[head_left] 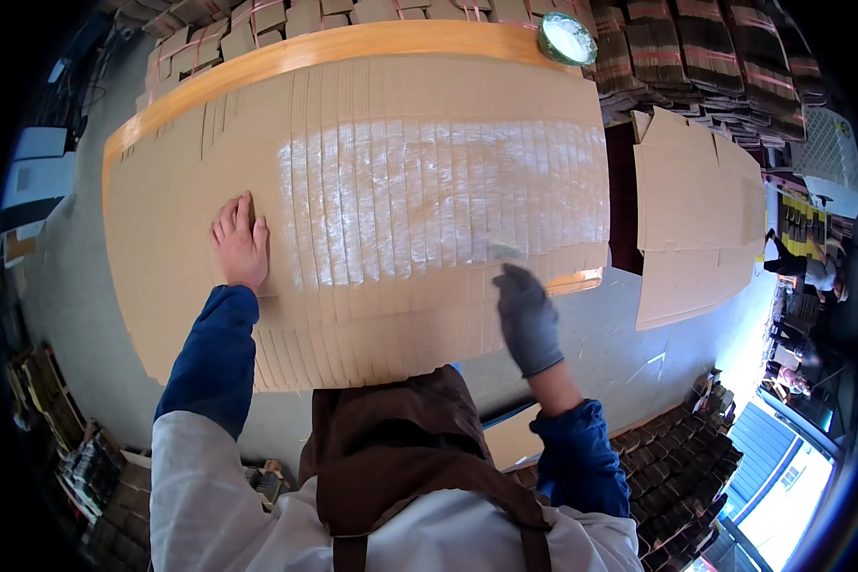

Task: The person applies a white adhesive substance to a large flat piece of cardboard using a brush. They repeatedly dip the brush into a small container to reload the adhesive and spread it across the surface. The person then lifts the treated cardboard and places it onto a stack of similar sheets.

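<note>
While the left grip (239, 252) is lying flat and wide on the cardboard (176, 195) covering the tabletop (391, 40), the right grip (528, 319) is holding a blurred, brush-like tool (505, 250) at the near right of the glossy patch (391, 191), where overly hard strokes could be snagging and shifting the cardboard

Cardboard sheet (191, 191): tan, parallel line pattern, streaky glossy white coating (400, 200). Desk (372, 40): orange-brown wood. Bowl (549, 52): green, white contents (570, 38). Right hand (527, 319): dark grey glove. Cuffs (212, 348): navy. Apron (391, 467): brown.
</note>
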`<state>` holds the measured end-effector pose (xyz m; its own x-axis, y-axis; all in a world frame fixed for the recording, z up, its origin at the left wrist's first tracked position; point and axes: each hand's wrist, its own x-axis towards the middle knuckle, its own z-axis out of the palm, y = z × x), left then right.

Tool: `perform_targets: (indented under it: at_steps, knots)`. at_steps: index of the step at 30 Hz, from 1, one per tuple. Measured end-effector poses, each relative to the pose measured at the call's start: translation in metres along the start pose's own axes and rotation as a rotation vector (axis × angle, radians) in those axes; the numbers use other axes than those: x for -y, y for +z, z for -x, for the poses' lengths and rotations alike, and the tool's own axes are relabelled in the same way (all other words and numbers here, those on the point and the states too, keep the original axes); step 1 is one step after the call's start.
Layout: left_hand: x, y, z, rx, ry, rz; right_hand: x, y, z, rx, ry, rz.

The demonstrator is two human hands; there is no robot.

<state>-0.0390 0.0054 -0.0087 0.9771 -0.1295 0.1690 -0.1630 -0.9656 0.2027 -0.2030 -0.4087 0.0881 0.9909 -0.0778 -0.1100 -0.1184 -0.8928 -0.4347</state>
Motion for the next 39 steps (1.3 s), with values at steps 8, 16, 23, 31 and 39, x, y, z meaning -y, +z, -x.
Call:
perform_targets:
  at_steps: [8,16,23,31,39]
  knots:
    - [-0.003,0.000,-0.002,0.012,-0.004,-0.010,0.010,0.011,-0.001,-0.010,-0.054,0.142]
    - [0.001,0.000,-0.001,0.012,-0.035,0.035,0.038,0.035,-0.014,-0.030,-0.080,0.177]
    - [-0.004,-0.002,-0.003,0.030,-0.045,0.050,0.045,0.048,-0.031,-0.152,-0.216,0.326]
    - [-0.001,-0.003,-0.003,0.030,-0.063,0.034,0.112,0.066,-0.090,-0.133,-0.347,0.390]
    - [-0.004,-0.007,-0.003,0.052,-0.070,0.036,0.111,0.041,-0.135,-0.320,-0.303,0.166]
